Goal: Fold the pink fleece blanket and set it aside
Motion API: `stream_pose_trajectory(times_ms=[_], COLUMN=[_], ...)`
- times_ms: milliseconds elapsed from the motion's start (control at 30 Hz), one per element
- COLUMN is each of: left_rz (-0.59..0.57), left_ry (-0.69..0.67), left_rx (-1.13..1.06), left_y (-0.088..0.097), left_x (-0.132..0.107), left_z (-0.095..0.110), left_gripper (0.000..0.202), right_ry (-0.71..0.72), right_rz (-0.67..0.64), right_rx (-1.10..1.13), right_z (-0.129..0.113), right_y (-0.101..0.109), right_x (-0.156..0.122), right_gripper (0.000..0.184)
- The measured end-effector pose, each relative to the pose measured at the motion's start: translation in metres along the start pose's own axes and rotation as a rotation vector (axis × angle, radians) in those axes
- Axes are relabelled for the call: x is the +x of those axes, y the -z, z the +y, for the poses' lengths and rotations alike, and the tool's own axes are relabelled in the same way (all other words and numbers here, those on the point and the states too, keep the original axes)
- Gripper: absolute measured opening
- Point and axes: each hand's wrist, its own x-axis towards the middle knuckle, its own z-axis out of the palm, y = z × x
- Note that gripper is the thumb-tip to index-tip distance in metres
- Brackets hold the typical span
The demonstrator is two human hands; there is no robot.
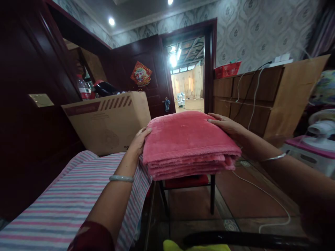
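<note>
A folded pink blanket [187, 143] lies stacked in several layers on top of a small dark-legged stool [188, 184], directly ahead of the person and between the two hands. Its long axis runs left to right across the view, with the layered folded edges facing the person. The left hand [137, 141] presses flat against the blanket's left end, fingers open, thumb on the top corner; the right hand [225, 124] rests palm down on the blanket's far right corner, fingers spread. The hands are well apart, one at each end, neither closed into a grip. Both touch the blanket, the left lower on its side, the right on its top. Left of the blanket lie a striped cloth [68, 198] and a cardboard box [107, 122]; right of it stands a wooden cabinet [261, 97].
</note>
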Motion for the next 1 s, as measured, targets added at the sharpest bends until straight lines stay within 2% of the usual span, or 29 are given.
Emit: stream_pose_trajectory(times_ms=[133, 300, 400, 533, 633, 733, 767, 833, 867, 967, 1000], left_rz=[0.082, 0.131, 0.150, 0.155, 0.141, 0.155, 0.171, 0.186, 0.184, 0.189, 0.207], left_ry=[0.036, 0.057, 0.076, 0.106, 0.125, 0.153, 0.163, 0.176, 0.180, 0.205, 0.215], left_rx=[0.022, 0.055, 0.070, 0.076, 0.072, 0.076, 0.079, 0.110, 0.135, 0.226, 0.254], left_y=[0.008, 0.026, 0.042, 0.072, 0.099, 0.124, 0.132, 0.145, 0.151, 0.165, 0.170], left_x=[-0.006, -0.020, -0.033, -0.054, -0.071, -0.090, -0.098, -0.118, -0.131, -0.178, -0.196], left_z=[0.005, 0.012, 0.012, 0.009, 0.004, -0.007, -0.013, -0.028, -0.038, -0.070, -0.080], left_gripper=[0.054, 0.040, 0.033, 0.028, 0.028, 0.032, 0.034, 0.036, 0.037, 0.038, 0.037], right_ry=[0.014, 0.089, 0.130, 0.185, 0.379, 0.657, 0.719, 0.757, 0.784, 0.855, 0.866], right_rz=[0.055, 0.121, 0.138, 0.224, 0.310, 0.418, 0.398, 0.168, -0.004, -0.737, -0.917], right_rx=[-0.104, -0.343, -0.513, -0.690, -0.690, -0.575, -0.519, -0.402, -0.368, -0.403, -0.409], right_z=[-0.008, -0.015, -0.021, -0.038, -0.058, -0.081, -0.086, -0.089, -0.085, -0.054, -0.038], right_y=[0.005, 0.011, 0.010, 0.003, -0.010, -0.037, -0.050, -0.082, -0.101, -0.164, -0.187], right_x=[-0.003, -0.003, -0.003, -0.008, -0.028, -0.071, -0.089, -0.129, -0.148, -0.195, -0.207], right_gripper=[0.069, 0.064, 0.055, 0.047, 0.043, 0.041, 0.041, 0.038, 0.037, 0.033, 0.032])
